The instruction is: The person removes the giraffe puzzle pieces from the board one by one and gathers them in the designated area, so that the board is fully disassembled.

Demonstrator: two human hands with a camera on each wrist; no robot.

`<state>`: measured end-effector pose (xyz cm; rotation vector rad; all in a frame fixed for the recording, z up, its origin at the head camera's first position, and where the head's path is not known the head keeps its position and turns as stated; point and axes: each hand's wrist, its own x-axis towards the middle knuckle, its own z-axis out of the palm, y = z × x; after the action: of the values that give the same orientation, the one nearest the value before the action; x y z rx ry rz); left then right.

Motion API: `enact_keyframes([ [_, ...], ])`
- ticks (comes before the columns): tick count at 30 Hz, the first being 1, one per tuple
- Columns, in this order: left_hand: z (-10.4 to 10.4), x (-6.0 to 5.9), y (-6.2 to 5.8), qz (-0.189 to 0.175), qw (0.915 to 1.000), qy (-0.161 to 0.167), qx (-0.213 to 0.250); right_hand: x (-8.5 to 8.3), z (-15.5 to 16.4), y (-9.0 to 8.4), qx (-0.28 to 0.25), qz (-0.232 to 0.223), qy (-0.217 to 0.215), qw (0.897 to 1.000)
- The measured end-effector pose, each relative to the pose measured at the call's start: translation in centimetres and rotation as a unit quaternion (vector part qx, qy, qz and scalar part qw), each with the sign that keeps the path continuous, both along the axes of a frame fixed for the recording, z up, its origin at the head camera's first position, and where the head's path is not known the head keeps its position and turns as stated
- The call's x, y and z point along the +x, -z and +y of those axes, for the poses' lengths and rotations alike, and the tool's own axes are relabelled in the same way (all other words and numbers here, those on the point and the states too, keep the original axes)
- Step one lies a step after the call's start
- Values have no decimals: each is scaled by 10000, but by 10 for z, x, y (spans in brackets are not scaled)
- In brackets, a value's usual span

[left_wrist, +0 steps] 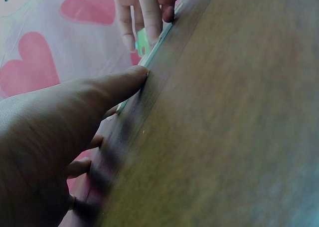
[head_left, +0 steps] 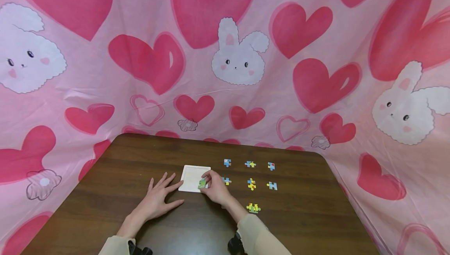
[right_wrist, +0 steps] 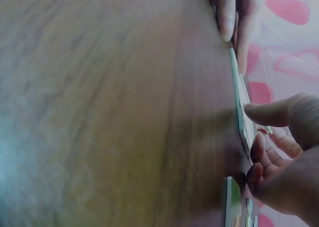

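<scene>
Dark wood-grain table (head_left: 299,212) looking smooth, slightly glossy; white puzzle tray (head_left: 191,175) on it showing matt cardboard; printed cloth backdrop (head_left: 140,91) behind table hanging soft, matt, creased

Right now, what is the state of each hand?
Left hand: open, flat on the table.
Right hand: pinches a green puzzle piece on the white tray.

White tray (head_left: 191,177), seemingly green piece (head_left: 202,184), dark wood-grain table (head_left: 302,216).
</scene>
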<state>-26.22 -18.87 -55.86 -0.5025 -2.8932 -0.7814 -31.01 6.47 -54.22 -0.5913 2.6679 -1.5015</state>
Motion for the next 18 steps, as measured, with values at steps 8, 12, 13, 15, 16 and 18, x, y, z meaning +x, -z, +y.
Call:
enact_keyframes([
  [8, 0, -1, 1, -48, 10000, -18, 25, 0, 15, -6, -658, -236, -50, 9975],
  [12, 0, -1, 3, 8, 10000, 8, 95, 1, 26, -8, -870, -385, -96, 9954],
  [13, 1, -2, 3, 5, 9999, 10, 132, 2, 29, -8, -943, -424, -120, 9946],
  [15, 1, -2, 4, 15, 9999, 17, 168, 4, 35, -10, -1051, -549, -116, 9929],
  [16, 1, -2, 4, 32, 9999, 23, 168, 5, 38, -11, -1081, -590, -99, 9923],
  [18, 2, -2, 5, 22, 9998, 19, 178, 7, 44, -13, -1101, -664, -45, 9917],
])
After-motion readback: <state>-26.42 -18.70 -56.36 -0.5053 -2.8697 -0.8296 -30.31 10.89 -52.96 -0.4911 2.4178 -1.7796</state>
